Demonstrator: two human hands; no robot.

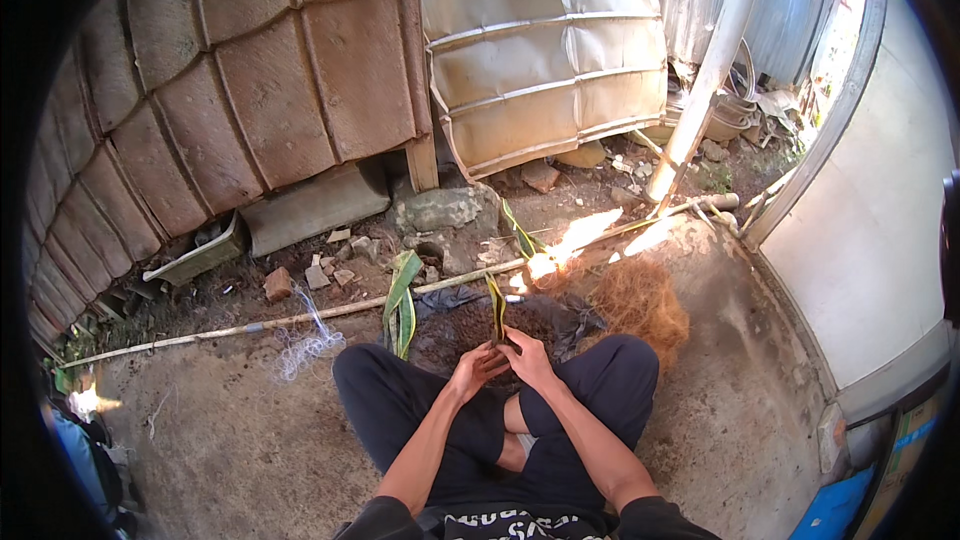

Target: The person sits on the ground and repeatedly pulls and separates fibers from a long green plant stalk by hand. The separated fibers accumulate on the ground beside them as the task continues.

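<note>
A small snake plant leaf [494, 304] with yellow edges stands upright above my crossed legs. My right hand [529, 357] grips its lower end between thumb and fingers. Close against it, my left hand [477, 369] is cupped at the base, fingers bent around it. Fingers hide what lies at the base. Beyond them, dark soil [450, 334] lies on a black plastic sheet [576, 319]. More snake plant leaves [402, 304] lie to the left of the soil, and another snake plant [519, 229] stands farther back.
Brown coconut fibre [641, 304] is heaped by my right knee. Tangled white string [307, 349] lies left on the concrete floor [225, 435]. A bamboo pole [300, 319] runs across the ground ahead, with broken bricks [278, 284] behind it. Metal sheets [547, 52] and a slanted post [705, 82] stand beyond.
</note>
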